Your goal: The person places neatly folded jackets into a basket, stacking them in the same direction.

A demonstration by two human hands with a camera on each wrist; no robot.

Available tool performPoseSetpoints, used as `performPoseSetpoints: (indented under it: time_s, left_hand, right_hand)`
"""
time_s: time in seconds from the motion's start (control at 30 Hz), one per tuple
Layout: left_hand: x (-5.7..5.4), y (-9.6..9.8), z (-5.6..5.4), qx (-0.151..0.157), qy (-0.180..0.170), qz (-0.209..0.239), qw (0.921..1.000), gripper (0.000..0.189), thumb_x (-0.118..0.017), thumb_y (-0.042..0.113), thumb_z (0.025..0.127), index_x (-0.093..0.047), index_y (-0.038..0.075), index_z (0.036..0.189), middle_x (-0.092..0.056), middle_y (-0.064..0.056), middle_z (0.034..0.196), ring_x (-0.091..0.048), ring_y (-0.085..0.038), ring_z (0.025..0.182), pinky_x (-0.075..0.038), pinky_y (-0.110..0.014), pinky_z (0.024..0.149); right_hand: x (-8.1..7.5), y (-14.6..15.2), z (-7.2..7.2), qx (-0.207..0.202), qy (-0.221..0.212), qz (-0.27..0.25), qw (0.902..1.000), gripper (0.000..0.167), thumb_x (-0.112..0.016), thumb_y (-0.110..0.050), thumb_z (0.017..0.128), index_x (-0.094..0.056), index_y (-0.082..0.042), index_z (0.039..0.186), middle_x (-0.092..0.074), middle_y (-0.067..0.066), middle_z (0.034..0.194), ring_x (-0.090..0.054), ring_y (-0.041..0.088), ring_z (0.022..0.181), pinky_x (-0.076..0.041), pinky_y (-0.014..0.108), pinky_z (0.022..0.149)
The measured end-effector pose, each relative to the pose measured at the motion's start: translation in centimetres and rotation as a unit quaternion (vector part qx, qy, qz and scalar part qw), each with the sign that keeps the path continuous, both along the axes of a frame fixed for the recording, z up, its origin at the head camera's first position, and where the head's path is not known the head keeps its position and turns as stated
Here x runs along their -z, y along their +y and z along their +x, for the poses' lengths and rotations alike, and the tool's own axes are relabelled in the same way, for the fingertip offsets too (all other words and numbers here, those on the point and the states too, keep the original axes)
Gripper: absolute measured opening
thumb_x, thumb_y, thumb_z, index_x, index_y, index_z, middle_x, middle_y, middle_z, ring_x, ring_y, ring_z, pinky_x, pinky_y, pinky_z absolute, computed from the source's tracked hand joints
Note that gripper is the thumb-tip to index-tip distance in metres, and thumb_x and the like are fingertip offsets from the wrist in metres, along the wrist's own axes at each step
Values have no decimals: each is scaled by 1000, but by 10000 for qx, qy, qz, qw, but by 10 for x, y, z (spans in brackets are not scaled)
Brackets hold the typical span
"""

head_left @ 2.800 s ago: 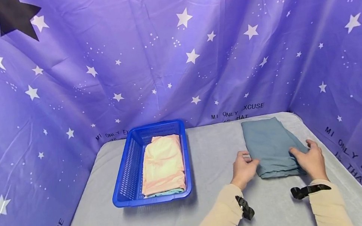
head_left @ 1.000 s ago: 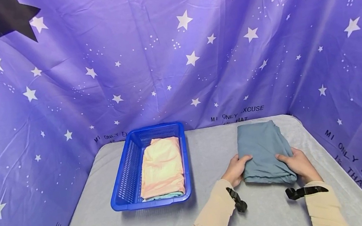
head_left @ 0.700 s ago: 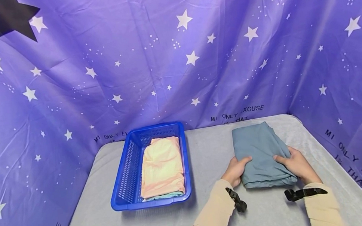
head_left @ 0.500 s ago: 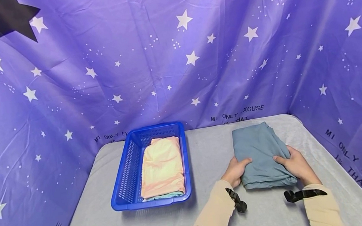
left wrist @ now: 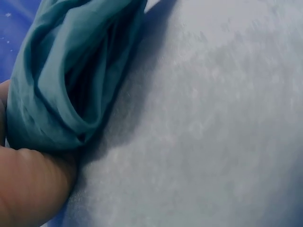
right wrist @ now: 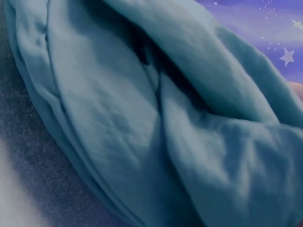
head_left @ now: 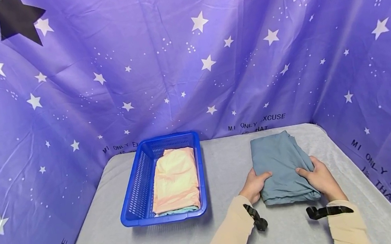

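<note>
In the head view we see the left hand [head_left: 255,184] and the right hand [head_left: 321,176] gripping a folded, rectangular blue-grey fabric [head_left: 283,164] by its sides, thumbs pressed on top, other fingers mostly hidden. It is over the right part of the grey plush-covered table [head_left: 222,163], well apart from the perforated blue plastic basket [head_left: 127,220]. Held only along its nearer part, it could, we judge, sag at the far end, or its loose layers slip apart. In the left wrist view we find it soft and thin, its layers curling into a hollow loop. In the right wrist view we see puckered folds around a dark gap; there we cannot tell the fingers' grip.
</note>
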State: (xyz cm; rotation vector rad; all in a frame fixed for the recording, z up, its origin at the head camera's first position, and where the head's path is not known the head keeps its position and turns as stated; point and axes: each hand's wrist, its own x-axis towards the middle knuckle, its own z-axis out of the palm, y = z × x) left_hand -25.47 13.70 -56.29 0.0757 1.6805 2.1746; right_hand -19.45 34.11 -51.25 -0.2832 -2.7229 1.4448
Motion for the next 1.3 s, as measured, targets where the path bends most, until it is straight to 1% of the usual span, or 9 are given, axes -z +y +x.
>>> performPoseSetpoints:
  time_s: [0.17,0.3,0.47,0.63,0.77,0.97,1.1,1.17,1.3]
  left_hand:
    - [-5,2,3,-294,-15,-174,9994,53,-74,13,91,-56,21,141,-62,-2,139,-58,-23,128,-44,-47,113]
    - [-13,0,4,-532,40,-427,9977,51,-75,14,89,-58,19,137,-63,-2,135,-60,-24,124,-46,-47,111]
    - [-26,-10,3,-498,17,-672,9965,40,-75,18,89,-65,15,128,-68,-3,124,-65,-22,114,-50,-46,105]
    - [-39,-22,0,-416,31,-942,9947,35,-74,18,89,-69,12,123,-73,-3,111,-69,-18,98,-57,-38,89]
    - [-49,-30,0,-424,59,-1026,9938,37,-74,17,88,-68,10,125,-74,-4,107,-70,-18,91,-58,-34,80]
    - [-68,-41,0,-442,193,-873,9950,44,-73,13,89,-63,6,131,-74,-10,120,-70,-22,104,-57,-40,94]
    - [-76,-51,-1,-439,320,-809,9952,43,-73,10,88,-62,5,129,-74,-11,119,-70,-21,103,-57,-39,94]
    - [-81,-57,-2,-383,420,-851,9947,41,-73,10,89,-63,6,128,-74,-9,116,-69,-19,101,-57,-38,92]
    - [-92,-70,-3,-299,568,-907,9938,36,-73,11,90,-64,9,124,-74,-5,108,-66,-15,93,-55,-33,85]
  right_hand:
    - [-4,-2,2,59,-26,-43,10000,62,-58,-27,104,-34,9,148,-43,38,146,-44,52,132,-38,62,105]
    - [-6,-4,3,123,-23,-51,9999,62,-59,-30,103,-36,8,148,-45,37,145,-46,50,129,-40,59,103]
    - [-9,-5,3,155,27,60,9999,60,-59,-33,103,-40,5,145,-49,33,141,-50,43,124,-42,45,95]
    - [-12,-8,4,256,159,210,9993,57,-62,-33,102,-46,3,142,-56,29,136,-55,20,108,-42,30,85]
    - [-15,-11,4,279,229,158,9992,57,-64,-35,101,-48,2,142,-58,26,135,-50,0,97,-42,26,83]
    - [-21,-19,2,267,414,-9,9988,57,-64,-37,101,-49,0,142,-58,23,135,-49,-8,92,-44,19,80]
    - [-27,-29,0,229,479,-329,9980,57,-64,-35,101,-49,1,143,-57,21,135,-51,-9,92,-44,15,78]
    - [-29,-32,0,218,502,-492,9973,57,-65,-34,101,-49,1,143,-59,14,130,-52,-9,92,-45,13,79]
    - [-32,-37,-2,100,619,-815,9947,54,-66,-30,100,-50,2,141,-60,-11,111,-54,-7,91,-47,14,78]
